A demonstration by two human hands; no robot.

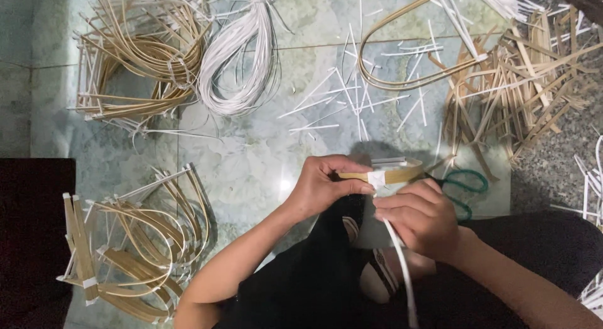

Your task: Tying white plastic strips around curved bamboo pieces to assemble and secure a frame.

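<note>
My left hand pinches a flat tan bamboo strip held level over my lap. A white plastic band is wound around the strip beside my left thumb. My right hand grips the long tail of that white band, which runs down toward the bottom edge. Both hands meet at the wrapped spot. Green-handled scissors lie on the floor just right of my right hand, partly hidden by it.
Bent bamboo loops tied with white bands pile at lower left, more of them at upper left. A bundle of white bands lies at top centre, with cut white scraps scattered near it. Loose bamboo strips heap at right.
</note>
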